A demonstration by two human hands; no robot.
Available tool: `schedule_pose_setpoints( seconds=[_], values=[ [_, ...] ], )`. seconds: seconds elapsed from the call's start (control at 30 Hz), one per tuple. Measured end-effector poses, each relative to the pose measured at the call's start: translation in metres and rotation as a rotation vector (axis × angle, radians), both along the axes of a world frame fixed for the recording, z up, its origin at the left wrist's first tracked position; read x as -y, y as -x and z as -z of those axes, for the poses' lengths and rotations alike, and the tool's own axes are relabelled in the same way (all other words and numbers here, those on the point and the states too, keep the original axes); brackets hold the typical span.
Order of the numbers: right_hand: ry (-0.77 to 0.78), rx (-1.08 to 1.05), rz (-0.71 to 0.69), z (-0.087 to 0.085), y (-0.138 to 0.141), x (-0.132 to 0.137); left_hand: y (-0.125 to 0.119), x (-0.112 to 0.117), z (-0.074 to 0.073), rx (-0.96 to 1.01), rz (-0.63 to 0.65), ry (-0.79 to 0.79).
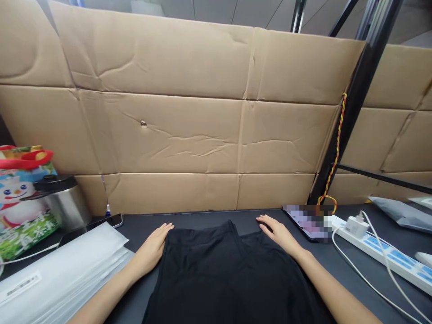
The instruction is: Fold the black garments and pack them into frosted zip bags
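A black garment (219,279) lies spread on the dark table (199,219) in front of me. My left hand (153,247) rests flat at the garment's upper left corner, fingers stretched out. My right hand (276,231) lies flat on the garment's upper right corner, fingers apart. Neither hand grips anything.
A cardboard wall (189,135) stands behind the table. At left lie clear plastic bags (64,270), a phone (113,221), a steel flask (62,200) and a printed bag (18,198). At right are another phone (307,222), a white power strip (381,249) with a charger, and a grey bag (398,213).
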State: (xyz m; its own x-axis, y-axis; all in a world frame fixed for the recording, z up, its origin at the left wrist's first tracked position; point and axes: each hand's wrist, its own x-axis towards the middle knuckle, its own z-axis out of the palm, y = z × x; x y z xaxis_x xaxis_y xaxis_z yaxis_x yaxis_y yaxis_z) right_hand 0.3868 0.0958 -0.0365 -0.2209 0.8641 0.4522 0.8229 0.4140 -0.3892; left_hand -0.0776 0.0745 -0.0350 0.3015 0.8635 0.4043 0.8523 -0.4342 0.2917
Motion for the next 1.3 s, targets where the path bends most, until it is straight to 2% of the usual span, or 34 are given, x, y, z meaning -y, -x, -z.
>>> schedule_pose_setpoints(
  seconds=[1.3],
  values=[
    [-0.027, -0.005, 0.009, 0.012, -0.003, -0.009, -0.003, 0.010, -0.007, -0.018, -0.023, 0.006]
  ],
)
